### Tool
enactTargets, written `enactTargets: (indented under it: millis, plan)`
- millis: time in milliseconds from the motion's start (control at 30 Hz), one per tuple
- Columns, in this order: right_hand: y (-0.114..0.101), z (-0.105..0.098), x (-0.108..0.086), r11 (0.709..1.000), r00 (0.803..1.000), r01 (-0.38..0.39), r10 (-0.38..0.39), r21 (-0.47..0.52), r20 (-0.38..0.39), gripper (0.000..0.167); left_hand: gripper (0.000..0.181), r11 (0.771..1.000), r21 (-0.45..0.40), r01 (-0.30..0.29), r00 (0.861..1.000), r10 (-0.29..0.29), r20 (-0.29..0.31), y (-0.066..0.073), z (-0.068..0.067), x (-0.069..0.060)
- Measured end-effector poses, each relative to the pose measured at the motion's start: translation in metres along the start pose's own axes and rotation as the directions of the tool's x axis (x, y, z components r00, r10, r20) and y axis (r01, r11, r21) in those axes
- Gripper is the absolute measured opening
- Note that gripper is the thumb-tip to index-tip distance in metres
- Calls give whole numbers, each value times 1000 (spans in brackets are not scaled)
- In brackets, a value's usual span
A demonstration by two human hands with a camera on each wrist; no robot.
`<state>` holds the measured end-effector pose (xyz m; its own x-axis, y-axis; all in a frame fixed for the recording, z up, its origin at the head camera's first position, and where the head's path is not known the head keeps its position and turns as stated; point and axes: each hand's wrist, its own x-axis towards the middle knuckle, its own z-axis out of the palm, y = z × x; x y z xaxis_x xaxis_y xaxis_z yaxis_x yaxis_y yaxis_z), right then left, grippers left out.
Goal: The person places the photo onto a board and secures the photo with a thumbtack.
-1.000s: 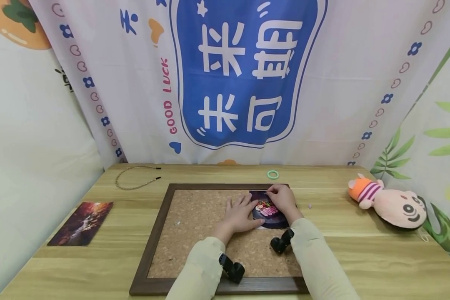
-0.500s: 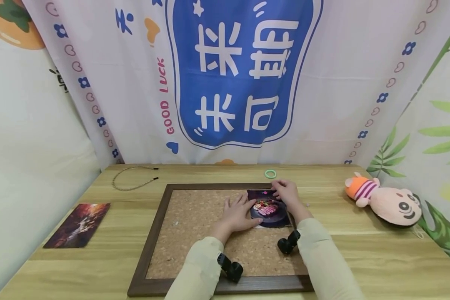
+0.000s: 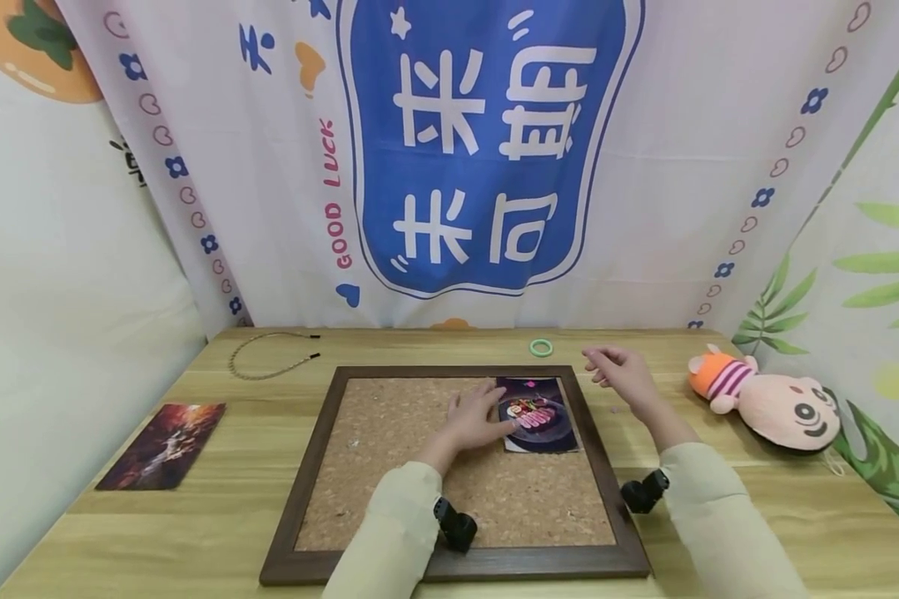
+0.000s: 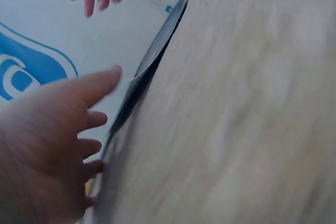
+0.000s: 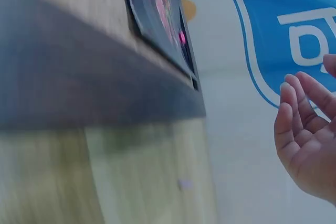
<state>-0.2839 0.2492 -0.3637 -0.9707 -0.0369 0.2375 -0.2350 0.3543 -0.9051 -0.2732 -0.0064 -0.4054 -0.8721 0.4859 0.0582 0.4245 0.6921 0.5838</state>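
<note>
On a cork board (image 3: pixel 397 466) with a brown frame lies a dark food picture (image 3: pixel 541 428) in the upper right corner, a pink pin (image 3: pixel 529 384) at its top edge. My left hand (image 3: pixel 474 423) is at the picture's left edge, fingers relaxed; in the left wrist view the left hand (image 4: pixel 52 145) has its fingers spread beside the sheet. My right hand (image 3: pixel 625 378) hovers right of the frame, above the table, fingers loosely bent, holding nothing visible. In the right wrist view the right hand (image 5: pixel 312 135) shows a bare palm, and the pink pin (image 5: pixel 182 37) stands in the picture.
A second picture (image 3: pixel 163 446) lies left of the board. Behind are a cord (image 3: pixel 258 376) and a green ring (image 3: pixel 541 348). A plush toy (image 3: pixel 772 403) lies at the right, and a small purple pin (image 3: pixel 614 409) lies right of the frame.
My right hand has moved from the picture's top edge rightward past the frame, uncovering the pink pin and the picture's right side. My left hand has stayed nearly in place, its fingers a little more raised.
</note>
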Motion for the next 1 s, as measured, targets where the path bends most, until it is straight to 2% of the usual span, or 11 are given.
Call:
enactTargets:
  millis: [133,167,267,367,400,533,733,800,867,900,1000]
  plan:
    - [-6,-17,-5,999,1000,-7,8,-50,22,43,65,997,-72,-9,1000,7,-21,-10,-26,-8]
    - [-8,-20,-6,998,1000,-6,7,-56,25,43,66,995,-99,10,1000,-13,-29,-14,-35,-11]
    - [-15,-28,-7,997,1000,16,-14,-81,19,44,65,994,-98,37,996,-44,-73,-28,-64,-25]
    - [-21,-34,-7,992,999,41,-39,-117,18,46,66,993,-90,80,989,-90,-121,-45,-94,-44]
    - [-22,-36,-7,990,999,46,-44,-134,18,46,66,995,-60,76,985,-84,-148,-52,-102,-50]
    - [-20,-42,-9,983,999,37,-32,-181,28,49,70,994,-49,93,970,-102,-219,-78,-132,-78]
    - [-3,-50,-17,978,997,-31,46,-206,67,57,72,977,-129,169,945,-198,-262,-120,-166,-119]
    - [4,-51,-20,978,994,-61,77,-200,77,59,74,968,-125,217,931,-244,-271,-131,-176,-133]
    - [11,-52,-22,979,992,-76,93,-192,81,60,74,961,-93,259,912,-275,-305,-143,-183,-146]
    - [14,-52,-24,979,992,-76,92,-187,81,59,74,958,-80,276,898,-287,-334,-150,-185,-152]
    - [24,-53,-27,978,994,-68,82,-200,66,58,73,937,-55,345,836,-333,-436,-170,-188,-170]
